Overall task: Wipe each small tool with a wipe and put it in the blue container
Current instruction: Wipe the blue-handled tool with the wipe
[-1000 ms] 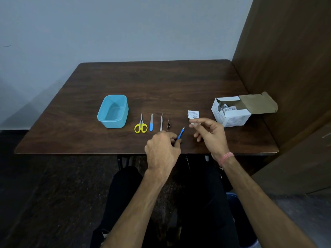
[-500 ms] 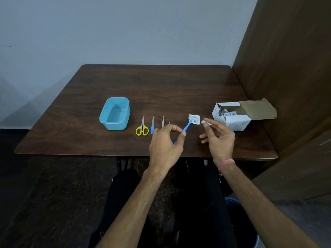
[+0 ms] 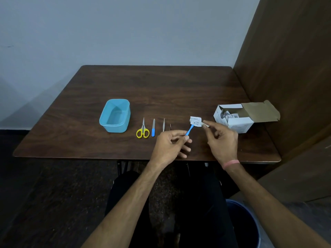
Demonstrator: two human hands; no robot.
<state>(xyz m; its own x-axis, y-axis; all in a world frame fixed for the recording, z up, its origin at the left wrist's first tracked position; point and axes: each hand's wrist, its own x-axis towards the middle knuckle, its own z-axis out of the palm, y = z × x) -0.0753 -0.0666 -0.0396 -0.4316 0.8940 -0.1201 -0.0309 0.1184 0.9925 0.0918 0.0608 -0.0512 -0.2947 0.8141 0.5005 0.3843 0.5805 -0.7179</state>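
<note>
My left hand [image 3: 170, 145] pinches a small blue-handled tool [image 3: 189, 130] by its lower end, tip pointing up and right. My right hand [image 3: 221, 140] pinches a small white wipe [image 3: 205, 124] just right of the tool's tip. A torn white wipe packet [image 3: 196, 121] lies on the table behind the tool. The blue container [image 3: 115, 115] stands at the left, nothing visible in it. Between it and my hands lie yellow-handled scissors [image 3: 143, 130], a blue-handled file [image 3: 153, 127], tweezers [image 3: 163, 124] and a thin dark tool [image 3: 170, 127], partly hidden by my left hand.
An open white cardboard box [image 3: 234, 116] of wipe packets sits at the right of the dark wooden table [image 3: 161, 90]. A brown wooden panel [image 3: 286, 68] rises along the table's right side. A dark blue bin [image 3: 243, 224] stands on the floor by my right forearm.
My left hand has lifted the blue-handled tool off the table and turned its tip upward. My right hand has carried the wipe right and farther from me, next to the tool's tip.
</note>
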